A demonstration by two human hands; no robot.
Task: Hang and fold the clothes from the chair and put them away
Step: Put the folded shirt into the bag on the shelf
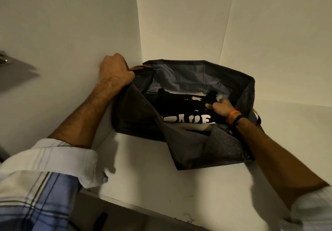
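Dark fabric bin (pixel 136 115) sat on a shelf (pixel 152 185); left hand (pixel 115 68) gripped its rim, right hand (pixel 220 108) held the shirt (pixel 181 108) inside. Bin walls might collapse inward, rumpling folds.

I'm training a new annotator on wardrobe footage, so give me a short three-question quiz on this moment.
1. True or false: the left hand grips the rim of the dark fabric storage bin.
2. Which garment does the right hand hold inside the bin? A) the black T-shirt with white lettering B) a red towel C) blue jeans
3. Fill in: the bin sits on a white ____, pushed into the corner.

Key: 1 true; 2 A; 3 shelf.
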